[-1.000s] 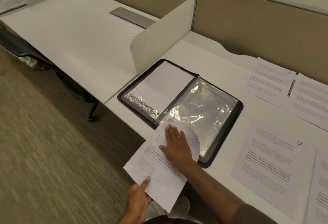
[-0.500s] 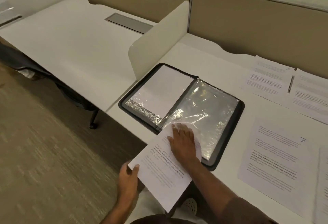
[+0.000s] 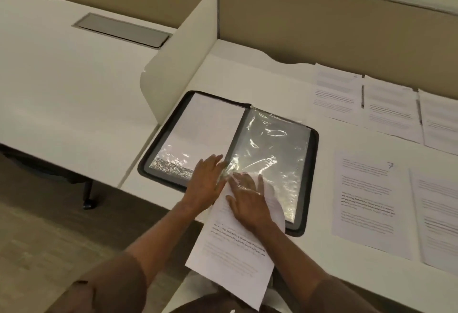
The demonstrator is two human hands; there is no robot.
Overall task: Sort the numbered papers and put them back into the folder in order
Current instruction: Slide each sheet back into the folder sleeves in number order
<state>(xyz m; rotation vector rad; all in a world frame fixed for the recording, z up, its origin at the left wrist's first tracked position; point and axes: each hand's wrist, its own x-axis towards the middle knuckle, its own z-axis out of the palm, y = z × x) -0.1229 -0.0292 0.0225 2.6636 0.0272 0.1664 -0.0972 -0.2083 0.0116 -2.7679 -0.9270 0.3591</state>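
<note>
Centrally, item one: a black display folder lies open on the white desk, just beside an upright cream divider panel. Its left page holds a white sheet under a clear sleeve; its right page is a glossy, crinkled clear sleeve.

Item two: a printed paper, top end at the bottom opening of the right sleeve, lower end hanging past the desk edge toward the person. Whether the top has entered the sleeve cannot be told for certain; plastic appears to lie over the fingertips there.

Item three: left hand, fingers straight and together, resting flat across the folder's spine at the lower edge of the left page.

Item four: right hand, fingers extended and spread, pressing flat on the paper's upper part at the sleeve mouth. Neither hand pinches anything.

Item five: a loose sheet marked 7, flat on the desk right of the folder, apart from it.

Item six: more printed sheets in a row along the back, edges overlapping, with another at the far right edge; their numbers are unreadable.

Item seven: a grey cable hatch set into the neighbouring desk.
</note>
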